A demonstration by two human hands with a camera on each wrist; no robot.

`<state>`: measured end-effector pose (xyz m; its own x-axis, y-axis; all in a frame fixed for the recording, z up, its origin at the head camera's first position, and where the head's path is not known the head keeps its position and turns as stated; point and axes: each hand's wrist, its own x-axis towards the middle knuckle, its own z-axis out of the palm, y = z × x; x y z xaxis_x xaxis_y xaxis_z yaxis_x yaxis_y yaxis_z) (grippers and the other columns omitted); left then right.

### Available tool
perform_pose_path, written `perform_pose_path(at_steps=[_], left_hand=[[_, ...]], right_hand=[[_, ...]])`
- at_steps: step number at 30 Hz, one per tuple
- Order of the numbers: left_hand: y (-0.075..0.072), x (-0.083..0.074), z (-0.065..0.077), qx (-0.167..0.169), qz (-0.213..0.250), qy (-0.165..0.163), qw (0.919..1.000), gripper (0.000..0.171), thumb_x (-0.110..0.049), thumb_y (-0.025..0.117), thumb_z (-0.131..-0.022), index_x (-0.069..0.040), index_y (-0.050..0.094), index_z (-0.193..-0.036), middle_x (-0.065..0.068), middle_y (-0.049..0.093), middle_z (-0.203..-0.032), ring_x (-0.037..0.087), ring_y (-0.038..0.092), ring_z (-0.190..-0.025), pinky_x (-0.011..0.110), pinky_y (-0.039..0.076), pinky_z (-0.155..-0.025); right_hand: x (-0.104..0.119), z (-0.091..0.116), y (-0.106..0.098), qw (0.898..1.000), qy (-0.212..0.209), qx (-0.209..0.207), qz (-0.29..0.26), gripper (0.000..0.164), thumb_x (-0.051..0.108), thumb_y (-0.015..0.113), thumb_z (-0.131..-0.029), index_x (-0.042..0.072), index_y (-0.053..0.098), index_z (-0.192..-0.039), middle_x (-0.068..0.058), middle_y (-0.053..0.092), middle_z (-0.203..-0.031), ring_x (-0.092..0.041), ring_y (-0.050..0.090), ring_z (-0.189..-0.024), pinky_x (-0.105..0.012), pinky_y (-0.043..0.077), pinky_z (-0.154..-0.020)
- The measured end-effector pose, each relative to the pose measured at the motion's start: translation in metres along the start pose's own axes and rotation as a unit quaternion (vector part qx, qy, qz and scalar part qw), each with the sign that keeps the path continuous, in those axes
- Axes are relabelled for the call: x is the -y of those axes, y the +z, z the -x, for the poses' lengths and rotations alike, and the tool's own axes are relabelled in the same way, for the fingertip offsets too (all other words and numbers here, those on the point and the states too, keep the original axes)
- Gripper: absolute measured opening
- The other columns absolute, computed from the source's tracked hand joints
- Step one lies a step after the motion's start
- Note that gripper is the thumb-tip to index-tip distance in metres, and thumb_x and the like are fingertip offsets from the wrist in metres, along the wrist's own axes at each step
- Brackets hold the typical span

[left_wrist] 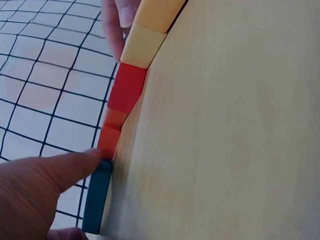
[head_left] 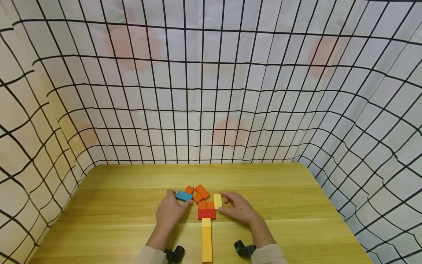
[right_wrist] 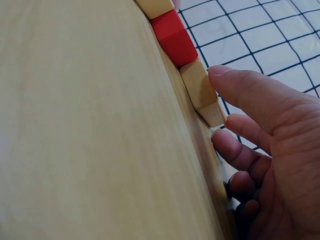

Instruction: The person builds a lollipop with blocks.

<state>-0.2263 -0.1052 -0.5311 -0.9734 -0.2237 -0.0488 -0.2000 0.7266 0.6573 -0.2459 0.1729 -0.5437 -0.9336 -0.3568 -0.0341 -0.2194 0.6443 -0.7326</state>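
My left hand [head_left: 169, 212] pinches a blue block [head_left: 184, 196] lengthwise, thumb at its right end and a fingertip at its left end. With thumb and index finger, my right hand [head_left: 242, 211] holds a pale yellow block [head_left: 218, 201] standing lengthwise beside the orange ones. Two small orange blocks [head_left: 202, 205] lie side by side against a red block [head_left: 206, 214]. Below the red one, a small yellow block [head_left: 206, 222] meets a long yellow strip [head_left: 207, 245]. In the right wrist view, the pale yellow block [right_wrist: 199, 85] sits at the red block's end under the thumb.
Several loose orange blocks [head_left: 202, 191] lie at odd angles between the hands, close to the blue block. The wooden table [head_left: 280, 187] is bounded at its back and sides by a black wire grid [head_left: 184, 110] with a pale printed sheet behind it.
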Motion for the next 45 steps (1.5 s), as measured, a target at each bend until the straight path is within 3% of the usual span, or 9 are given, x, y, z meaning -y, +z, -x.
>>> perform_pose_path(at_steps=[7, 14, 17, 20, 24, 30, 35, 45], left_hand=[[-0.004, 0.0, -0.003, 0.003, -0.012, -0.015, 0.9998, 0.071, -0.057, 0.082, -0.077, -0.003, 0.056, -0.116, 0.015, 0.071, -0.095, 0.024, 0.063, -0.07, 0.035, 0.043, -0.052], [-0.01, 0.003, -0.004, 0.021, -0.009, -0.007, 0.9997, 0.067, -0.049, 0.082, -0.076, -0.002, 0.059, -0.117, 0.014, 0.072, -0.098, 0.024, 0.064, -0.075, 0.034, 0.045, -0.056], [-0.013, 0.006, -0.003, 0.038, -0.008, 0.011, 0.9992, 0.068, -0.048, 0.084, -0.075, -0.002, 0.061, -0.119, 0.011, 0.071, -0.096, 0.022, 0.062, -0.075, 0.032, 0.045, -0.058], [-0.017, 0.01, -0.001, 0.062, -0.004, 0.054, 0.9966, 0.066, -0.044, 0.086, -0.073, -0.003, 0.063, -0.119, 0.006, 0.068, -0.087, 0.018, 0.058, -0.07, 0.031, 0.043, -0.058], [-0.022, 0.018, 0.003, 0.122, 0.027, 0.131, 0.9835, 0.061, -0.037, 0.088, -0.073, -0.005, 0.065, -0.12, -0.001, 0.06, -0.076, 0.014, 0.051, -0.064, 0.027, 0.04, -0.057], [-0.03, 0.025, 0.004, 0.218, 0.055, 0.216, 0.9501, 0.058, -0.032, 0.088, -0.078, -0.006, 0.065, -0.125, -0.003, 0.057, -0.076, 0.009, 0.05, -0.066, 0.024, 0.041, -0.058], [-0.033, 0.022, 0.002, 0.266, 0.059, 0.228, 0.9347, 0.06, -0.026, 0.087, -0.08, -0.003, 0.064, -0.131, -0.002, 0.058, -0.078, 0.012, 0.051, -0.07, 0.025, 0.042, -0.06], [-0.035, 0.023, 0.0, 0.284, 0.062, 0.234, 0.9277, 0.063, -0.022, 0.082, -0.086, -0.009, 0.06, -0.143, -0.001, 0.06, -0.084, 0.013, 0.052, -0.075, 0.025, 0.042, -0.06]], right_hand=[[0.001, -0.001, 0.002, 1.0, -0.001, 0.001, 0.002, 0.067, 0.043, 0.077, -0.09, 0.013, 0.055, -0.145, 0.004, 0.055, -0.107, -0.018, 0.047, -0.101, -0.045, 0.043, -0.093], [0.003, 0.0, 0.001, 1.0, 0.001, 0.0, 0.004, 0.067, 0.043, 0.077, -0.09, 0.013, 0.055, -0.146, 0.004, 0.055, -0.107, -0.018, 0.047, -0.1, -0.043, 0.043, -0.091], [0.003, 0.0, 0.001, 1.0, 0.001, -0.001, 0.007, 0.067, 0.043, 0.077, -0.09, 0.012, 0.055, -0.146, 0.004, 0.055, -0.107, -0.017, 0.047, -0.099, -0.042, 0.043, -0.091], [0.003, 0.0, 0.001, 1.0, 0.001, -0.001, 0.009, 0.067, 0.042, 0.077, -0.09, 0.012, 0.055, -0.146, 0.004, 0.055, -0.106, -0.017, 0.047, -0.099, -0.042, 0.043, -0.09], [0.002, 0.0, 0.002, 1.0, 0.001, -0.002, 0.011, 0.067, 0.042, 0.077, -0.09, 0.013, 0.055, -0.146, 0.004, 0.055, -0.106, -0.017, 0.047, -0.099, -0.041, 0.043, -0.089], [0.0, -0.001, 0.003, 1.0, 0.001, -0.003, 0.007, 0.067, 0.042, 0.077, -0.09, 0.015, 0.055, -0.146, 0.004, 0.056, -0.107, -0.018, 0.048, -0.099, -0.042, 0.043, -0.09], [-0.001, -0.001, 0.003, 1.0, -0.001, -0.003, 0.006, 0.067, 0.044, 0.077, -0.09, 0.014, 0.055, -0.146, 0.004, 0.056, -0.107, -0.018, 0.047, -0.1, -0.043, 0.043, -0.091], [-0.002, -0.001, 0.003, 1.0, -0.006, -0.002, 0.004, 0.067, 0.044, 0.076, -0.09, 0.014, 0.054, -0.146, 0.004, 0.056, -0.108, -0.017, 0.047, -0.1, -0.043, 0.043, -0.091]])
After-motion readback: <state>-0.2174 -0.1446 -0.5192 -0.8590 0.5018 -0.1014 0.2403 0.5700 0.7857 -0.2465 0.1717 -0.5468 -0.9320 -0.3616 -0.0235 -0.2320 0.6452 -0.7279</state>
